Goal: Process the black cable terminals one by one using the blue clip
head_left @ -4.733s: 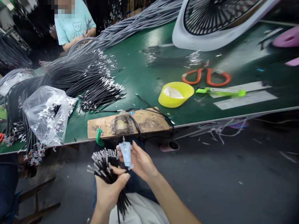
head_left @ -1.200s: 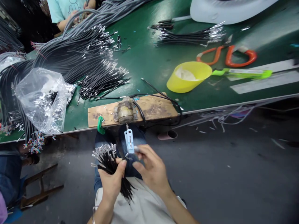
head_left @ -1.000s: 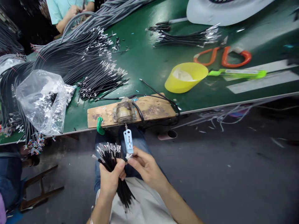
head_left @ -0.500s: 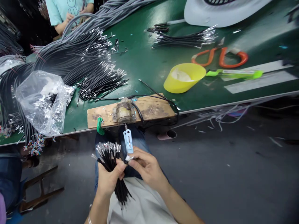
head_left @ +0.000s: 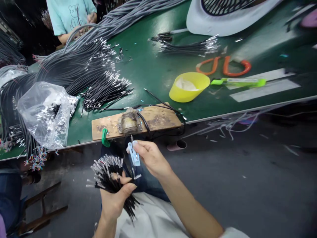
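While the left hand (head_left: 111,200) stays closed around a bundle of black cables (head_left: 109,167), silvery ends upward, the right hand (head_left: 152,160) pinches the upper end of a blue clip (head_left: 135,158) between thumb and fingers. The clip is located just below a drum-shaped unit (head_left: 129,123), which is mounted on a wooden board (head_left: 160,116) at the table edge. A small pale piece (head_left: 137,177) shows beneath the clip; its attachment cannot be determined. A green clamp (head_left: 105,137) is at the board's front edge.
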Demonstrator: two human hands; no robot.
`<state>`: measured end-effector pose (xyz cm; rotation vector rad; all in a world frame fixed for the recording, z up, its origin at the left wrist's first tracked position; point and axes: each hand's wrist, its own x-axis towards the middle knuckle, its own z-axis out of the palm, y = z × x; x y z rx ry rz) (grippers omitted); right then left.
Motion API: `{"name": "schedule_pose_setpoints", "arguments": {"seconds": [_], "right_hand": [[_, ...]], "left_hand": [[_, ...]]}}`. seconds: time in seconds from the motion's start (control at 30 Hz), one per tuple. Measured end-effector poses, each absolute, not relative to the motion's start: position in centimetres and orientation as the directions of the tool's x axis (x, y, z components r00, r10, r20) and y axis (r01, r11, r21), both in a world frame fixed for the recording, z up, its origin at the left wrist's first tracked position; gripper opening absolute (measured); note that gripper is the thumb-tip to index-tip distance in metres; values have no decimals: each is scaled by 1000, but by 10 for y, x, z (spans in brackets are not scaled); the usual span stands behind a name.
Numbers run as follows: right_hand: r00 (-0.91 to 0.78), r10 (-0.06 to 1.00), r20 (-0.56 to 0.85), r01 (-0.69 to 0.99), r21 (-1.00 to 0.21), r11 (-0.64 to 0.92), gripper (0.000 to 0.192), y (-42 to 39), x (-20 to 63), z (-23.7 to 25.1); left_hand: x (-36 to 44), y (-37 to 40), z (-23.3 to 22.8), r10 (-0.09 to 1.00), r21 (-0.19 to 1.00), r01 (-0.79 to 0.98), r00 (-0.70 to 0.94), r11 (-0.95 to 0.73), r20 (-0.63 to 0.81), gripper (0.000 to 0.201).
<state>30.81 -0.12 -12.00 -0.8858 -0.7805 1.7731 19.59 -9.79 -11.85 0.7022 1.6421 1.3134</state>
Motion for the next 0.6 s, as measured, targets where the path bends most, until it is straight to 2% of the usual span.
{"name": "schedule_pose_setpoints", "arguments": {"seconds": [0.23,0.47,0.6], "right_hand": [[-324,915,-243,-655,-640,-402,38,-7,296,-119],[-425,858,-289,-688,-513,-514,45,-12,296,-134],[-434,843,-317,-690,-485,-537,45,-16,302,-153]], "left_hand": [[202,-80,-108,881,971,-43,-413,236,-232,7],[206,-76,-107,898,974,-74,-376,216,-227,7],[203,-82,-106,894,971,-54,-381,232,-235,8]]}}
